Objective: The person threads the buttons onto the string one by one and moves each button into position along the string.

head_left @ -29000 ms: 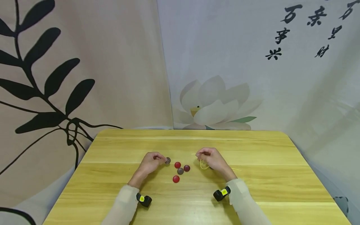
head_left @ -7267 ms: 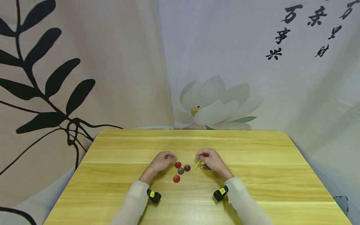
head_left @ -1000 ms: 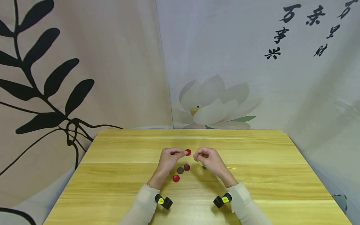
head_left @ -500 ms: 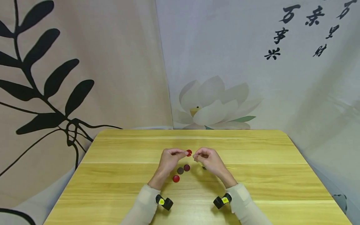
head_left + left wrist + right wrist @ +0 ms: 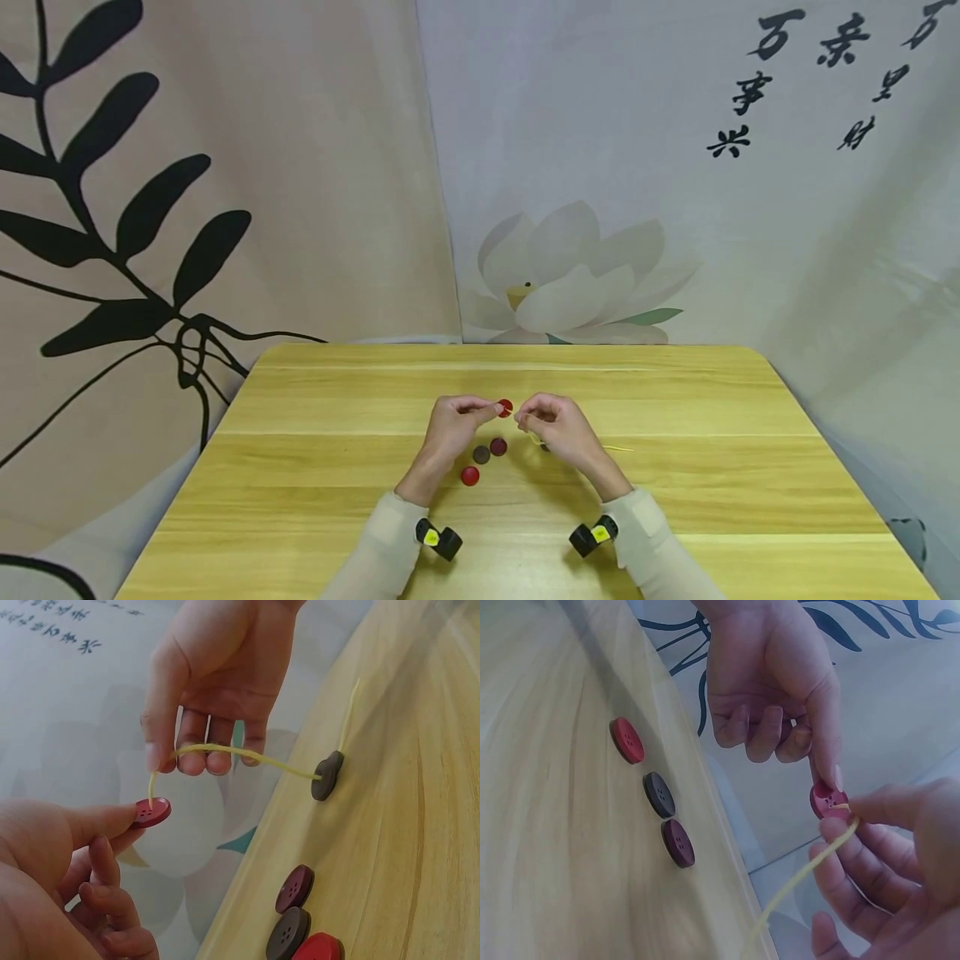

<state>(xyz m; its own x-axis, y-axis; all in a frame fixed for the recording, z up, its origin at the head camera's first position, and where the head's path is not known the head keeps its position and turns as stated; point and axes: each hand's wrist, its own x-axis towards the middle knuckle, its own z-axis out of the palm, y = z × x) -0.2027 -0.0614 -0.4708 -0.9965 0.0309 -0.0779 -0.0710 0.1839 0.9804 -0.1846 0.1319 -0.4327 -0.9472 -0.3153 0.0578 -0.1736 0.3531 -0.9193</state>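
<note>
Yellow string (image 5: 277, 763) is pinched by the right hand (image 5: 561, 427), at the red button (image 5: 156, 813) pinched above the table (image 5: 675, 467) by the left hand (image 5: 453, 423); if either pinch is loosened, alignment could be lost.

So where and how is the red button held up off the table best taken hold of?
Probably best by the rim, pinched across both faces from the person's left. The red button is a thin disc with holes grouped mid-face, and the yellow cord runs to it from the right side, so the left edge should leave holes and cord free.
</note>
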